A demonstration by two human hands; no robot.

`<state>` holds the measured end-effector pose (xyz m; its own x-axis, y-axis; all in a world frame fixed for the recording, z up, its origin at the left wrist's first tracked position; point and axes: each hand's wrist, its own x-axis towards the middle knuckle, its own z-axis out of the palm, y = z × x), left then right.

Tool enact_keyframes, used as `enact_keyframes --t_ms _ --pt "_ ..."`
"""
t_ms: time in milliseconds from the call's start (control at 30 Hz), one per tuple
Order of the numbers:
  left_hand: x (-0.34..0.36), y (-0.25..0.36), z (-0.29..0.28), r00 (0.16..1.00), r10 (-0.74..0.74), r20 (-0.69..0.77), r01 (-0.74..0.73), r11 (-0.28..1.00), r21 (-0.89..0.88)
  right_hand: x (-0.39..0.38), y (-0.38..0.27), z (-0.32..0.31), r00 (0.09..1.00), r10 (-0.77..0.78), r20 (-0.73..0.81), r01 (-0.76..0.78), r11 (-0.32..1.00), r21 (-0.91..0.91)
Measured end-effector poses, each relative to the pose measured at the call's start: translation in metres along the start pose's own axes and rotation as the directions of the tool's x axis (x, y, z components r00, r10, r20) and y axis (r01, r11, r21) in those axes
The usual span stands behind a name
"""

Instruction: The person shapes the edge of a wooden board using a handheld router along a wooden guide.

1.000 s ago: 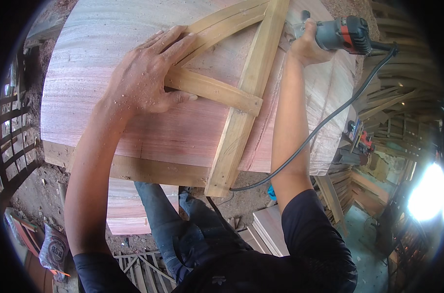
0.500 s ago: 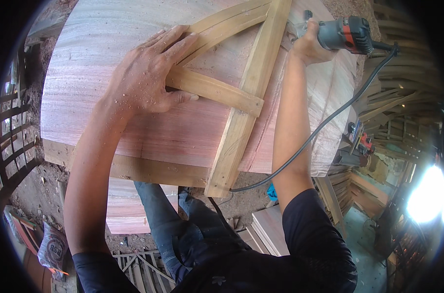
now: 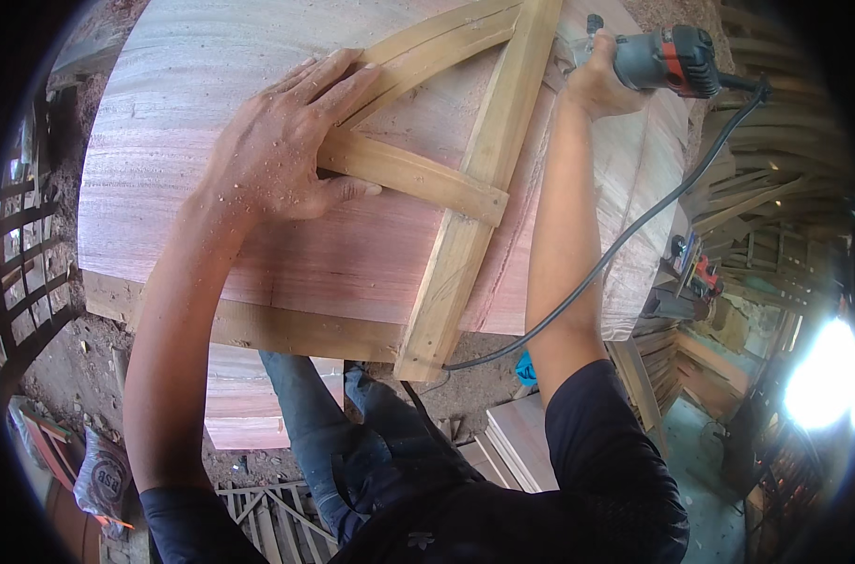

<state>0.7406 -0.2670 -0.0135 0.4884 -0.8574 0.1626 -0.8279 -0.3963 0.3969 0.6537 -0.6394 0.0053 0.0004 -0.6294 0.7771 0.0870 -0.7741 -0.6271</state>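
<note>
My left hand lies flat with its fingers spread over the left end of a wooden frame. Its fingertips rest by the curved strip, while the thumb stretches over the panel below the crossbar. At the frame's far right side, my right hand is wrapped round the lower body of a trim router, dark grey with a red band. The router leans over, its motor end pointing right. Its base is close to the frame's long straight bar; the bit is hidden. Beneath everything is a large pinkish wood panel.
A black cord runs from the router across my right forearm to the panel's near edge. A wooden strip lines that edge. Stacked boards lie below right, a filled plastic bag below left. Wood strips pile up at right.
The router's motor end has risen very slightly, and my right forearm has shifted a touch to the right. My left hand and the frame stay in place.
</note>
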Motion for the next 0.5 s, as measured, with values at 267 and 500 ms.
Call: enact_keyframes --t_ms 267,500 --pt "0.000 0.000 -0.003 1.000 0.007 -0.001 -0.007 0.999 -0.035 0.003 0.007 0.003 1.000 0.025 -0.002 -0.025 0.998 -0.051" --pt "0.002 -0.002 -0.007 0.999 0.041 0.011 -0.039 0.996 -0.082 0.009 0.015 0.005 0.999 -0.047 0.009 0.048 0.991 -0.126"
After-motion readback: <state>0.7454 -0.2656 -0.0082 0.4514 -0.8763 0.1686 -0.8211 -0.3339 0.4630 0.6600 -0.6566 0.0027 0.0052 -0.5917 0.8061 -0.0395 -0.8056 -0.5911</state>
